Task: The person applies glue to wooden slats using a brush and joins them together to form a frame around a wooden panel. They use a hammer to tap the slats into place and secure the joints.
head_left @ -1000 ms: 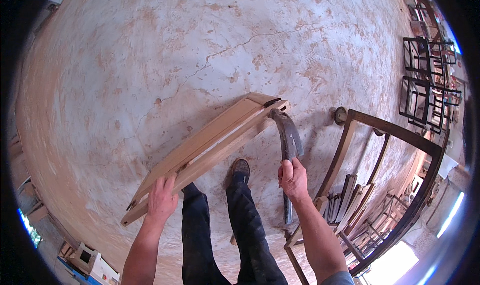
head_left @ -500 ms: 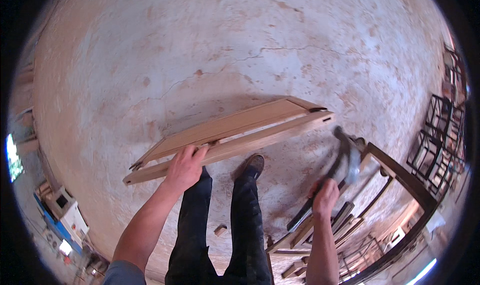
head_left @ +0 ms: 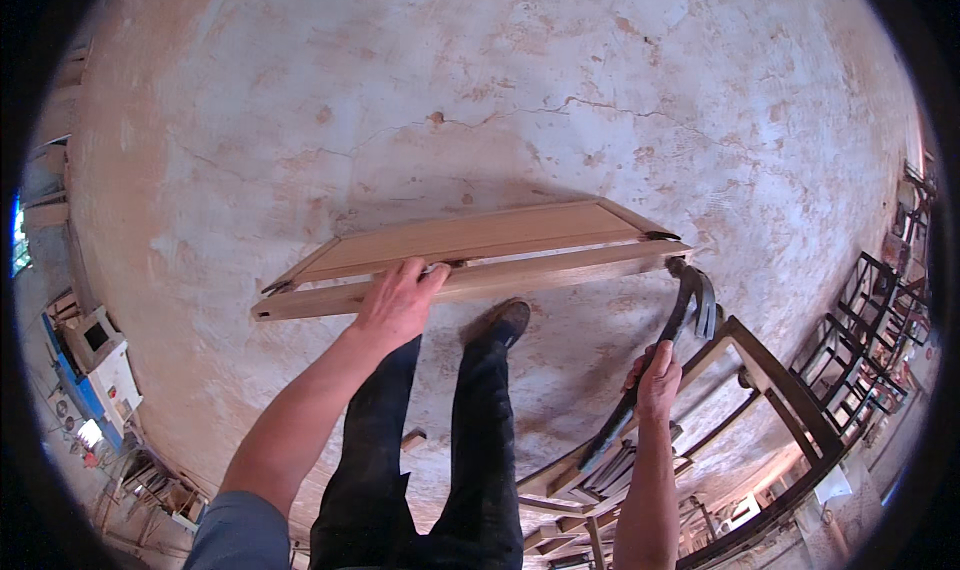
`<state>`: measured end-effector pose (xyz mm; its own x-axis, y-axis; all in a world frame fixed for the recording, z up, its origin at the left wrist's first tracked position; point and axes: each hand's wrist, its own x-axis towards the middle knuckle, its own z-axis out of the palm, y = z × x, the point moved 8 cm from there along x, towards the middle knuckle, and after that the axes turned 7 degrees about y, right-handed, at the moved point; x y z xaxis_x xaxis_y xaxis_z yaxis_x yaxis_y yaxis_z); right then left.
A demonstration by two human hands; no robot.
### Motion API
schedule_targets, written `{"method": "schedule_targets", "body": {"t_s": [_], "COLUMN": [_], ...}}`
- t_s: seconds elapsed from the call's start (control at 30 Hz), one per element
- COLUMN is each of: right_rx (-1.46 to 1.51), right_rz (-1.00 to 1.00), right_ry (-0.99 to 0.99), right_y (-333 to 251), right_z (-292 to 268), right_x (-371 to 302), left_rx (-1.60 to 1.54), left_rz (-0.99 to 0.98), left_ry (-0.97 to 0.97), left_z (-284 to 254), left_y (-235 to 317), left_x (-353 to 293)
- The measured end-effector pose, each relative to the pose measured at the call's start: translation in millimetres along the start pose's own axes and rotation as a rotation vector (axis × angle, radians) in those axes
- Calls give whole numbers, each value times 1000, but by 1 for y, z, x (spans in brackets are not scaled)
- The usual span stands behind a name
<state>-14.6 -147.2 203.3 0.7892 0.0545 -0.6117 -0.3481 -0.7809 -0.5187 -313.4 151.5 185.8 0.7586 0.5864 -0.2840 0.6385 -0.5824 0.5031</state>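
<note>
A pale wooden panel frame (head_left: 470, 232) stands in front of my feet, with a long wooden rail (head_left: 545, 274) along its near side. A narrow gap shows between panel and rail. My left hand (head_left: 398, 305) is closed around the rail left of its middle, its fingers over the top edge. My right hand (head_left: 657, 378) grips the dark handle of a claw hammer (head_left: 678, 315). The hammer's head is at the rail's right end; whether they touch I cannot tell. Dark pieces show at the panel's corners.
To the right stands a dark-edged wooden frame (head_left: 785, 380), with several wood strips (head_left: 610, 470) beside my right forearm. A small wood block (head_left: 413, 439) lies by my legs. Dark chair-like frames (head_left: 870, 310) are stacked far right. A whitish box-like machine (head_left: 105, 355) stands far left.
The rail and panel now lie more level in view, the left end higher and the right end lower. The hammer, blurred before, is now sharp, its head at the rail's right end.
</note>
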Motion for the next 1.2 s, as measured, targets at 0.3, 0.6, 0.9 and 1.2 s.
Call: {"method": "schedule_targets", "body": {"t_s": [0.3,0.6,0.9,1.2], "right_rx": [-372,64,69,10], "right_rz": [-226,48,64,54], "right_ry": [90,65,117,199], "right_y": [57,-18,-14,-10], "right_z": [-49,6,5,-6], "right_x": [49,-10,-7,11], "left_rx": [23,12,39,-40], "left_rz": [-243,-241,-191,-337], "left_ry": [-288,-310,-237,-257], "left_z": [4,5,-18,16], "left_y": [-35,-58,-54,-67], "left_x": [-6,-19,-16,-25]}}
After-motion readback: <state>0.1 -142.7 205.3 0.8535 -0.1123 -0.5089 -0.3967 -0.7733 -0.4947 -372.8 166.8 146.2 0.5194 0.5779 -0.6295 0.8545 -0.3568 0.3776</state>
